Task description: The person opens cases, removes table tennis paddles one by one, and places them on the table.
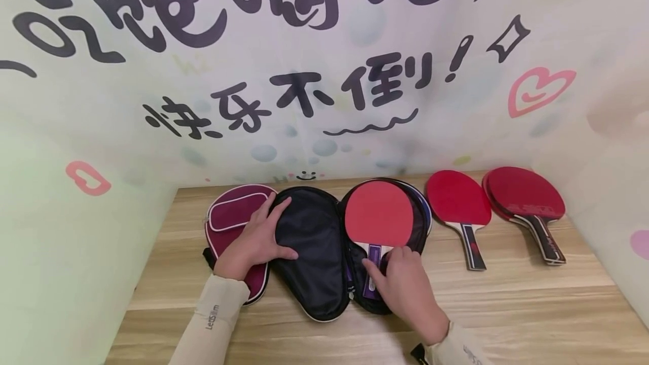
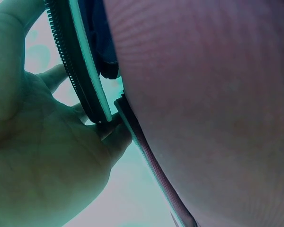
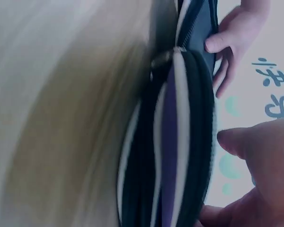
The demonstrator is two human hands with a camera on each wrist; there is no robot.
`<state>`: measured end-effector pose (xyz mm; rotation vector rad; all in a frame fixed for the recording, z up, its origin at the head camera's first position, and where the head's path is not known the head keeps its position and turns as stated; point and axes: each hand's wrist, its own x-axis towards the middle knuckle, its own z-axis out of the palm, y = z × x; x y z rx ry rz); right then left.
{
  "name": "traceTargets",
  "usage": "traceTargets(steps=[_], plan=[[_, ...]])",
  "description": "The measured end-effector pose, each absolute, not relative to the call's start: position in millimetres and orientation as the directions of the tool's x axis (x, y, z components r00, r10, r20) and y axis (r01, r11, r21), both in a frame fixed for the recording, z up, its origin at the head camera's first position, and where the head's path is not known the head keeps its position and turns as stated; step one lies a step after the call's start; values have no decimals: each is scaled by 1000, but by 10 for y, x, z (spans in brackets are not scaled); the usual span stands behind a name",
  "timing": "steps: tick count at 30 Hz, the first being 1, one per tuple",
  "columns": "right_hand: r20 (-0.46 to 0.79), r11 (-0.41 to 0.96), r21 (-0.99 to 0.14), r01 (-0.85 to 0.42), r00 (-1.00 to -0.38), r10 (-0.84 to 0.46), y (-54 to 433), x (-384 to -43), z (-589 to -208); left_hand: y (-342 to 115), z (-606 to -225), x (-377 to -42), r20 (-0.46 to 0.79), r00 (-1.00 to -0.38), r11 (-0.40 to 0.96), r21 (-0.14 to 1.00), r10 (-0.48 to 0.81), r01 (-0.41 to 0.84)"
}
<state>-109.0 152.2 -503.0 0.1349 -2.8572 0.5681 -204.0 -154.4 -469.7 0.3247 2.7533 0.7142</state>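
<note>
A black zip case lies unfolded on the wooden table. In its right half is a table tennis paddle with red rubber and a purple-and-white handle. My right hand holds the handle, thumb across it and fingers bent at its right side. My left hand is spread at the left half's outer edge, thumb resting on the black cloth. Partly under that hand and forearm lies a maroon case with white piping. The left wrist view shows the zip edge close by the left fingers.
Right of the case lies another red paddle, and beyond it a stack of red paddles. A blue edge shows from beneath the black case. A printed wall cloth stands directly behind the table.
</note>
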Motion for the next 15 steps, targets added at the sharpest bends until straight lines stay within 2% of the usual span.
traceTargets(steps=[3,6,15], plan=[[243,952,-272,-137,-968,-69,1476,-1059,-5077,-1536,-4693,-2041,-210,-936,852,503,284,146],[248,962,-242,-128,-966,-66,1453,-1044,-5121,-1530,-4692,-2043,-207,-936,853,500,285,149],[284,922,-358,-148,-958,-43,1515,-1041,-5092,-1536,-4708,-2043,-197,-937,852,498,290,159]])
